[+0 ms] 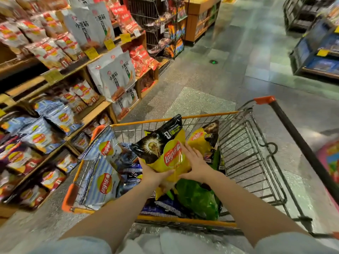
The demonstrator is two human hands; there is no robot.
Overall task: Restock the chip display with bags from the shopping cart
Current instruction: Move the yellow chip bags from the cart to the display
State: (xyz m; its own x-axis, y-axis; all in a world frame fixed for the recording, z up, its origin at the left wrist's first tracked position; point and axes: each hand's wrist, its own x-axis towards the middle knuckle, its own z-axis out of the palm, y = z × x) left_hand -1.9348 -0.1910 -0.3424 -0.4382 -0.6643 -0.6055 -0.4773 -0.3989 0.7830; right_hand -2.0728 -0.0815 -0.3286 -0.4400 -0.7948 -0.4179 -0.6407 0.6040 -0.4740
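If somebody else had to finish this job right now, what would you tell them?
Left hand grips the lower left of a yellow and black chip bag over the cart. Right hand lies on the bag's right side, fingers straight.
Done: this bag is lifted, not yet shelved.
Left: put it on the chip display to the left, then shelve the others in the cart: striped blue bags, a green bag, another yellow one.

The chip bag [165, 149] is yellow and black with a red logo. Cart [183, 118] rim's orange, and the bags [99, 173] beside it are blue-and-white striped.
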